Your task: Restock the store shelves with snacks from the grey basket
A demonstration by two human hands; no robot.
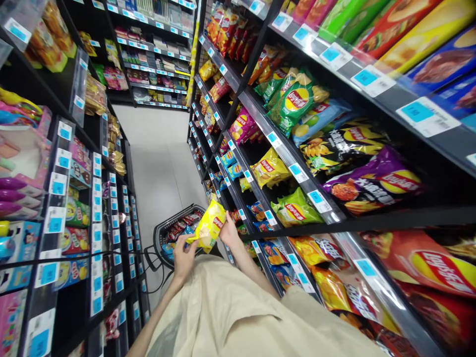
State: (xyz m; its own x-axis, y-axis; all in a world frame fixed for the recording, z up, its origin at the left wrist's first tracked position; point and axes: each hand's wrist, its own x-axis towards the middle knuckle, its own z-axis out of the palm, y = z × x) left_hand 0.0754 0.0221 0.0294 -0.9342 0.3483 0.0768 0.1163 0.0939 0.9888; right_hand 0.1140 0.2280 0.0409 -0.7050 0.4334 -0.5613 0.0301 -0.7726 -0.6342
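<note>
A yellow bag of potato chips point(209, 224) is held between my two hands, in front of my body. My left hand point(185, 257) pinches its lower left corner. On the other side, my right hand point(229, 231) has its fingers closed on the bag's right edge. Beneath the bag stands a black shopping basket point(160, 233) with several red and blue snack packets point(183, 229) in it. The bag and my hands cover part of the basket.
To the right, a tall shelf point(256, 111) carries several chip bags, among them a green bag point(297, 208) and a purple bag point(375, 182). Another shelf point(55, 198) with boxed goods lines the left. Between them runs a pale tiled floor point(159, 158) toward a back shelf point(156, 54).
</note>
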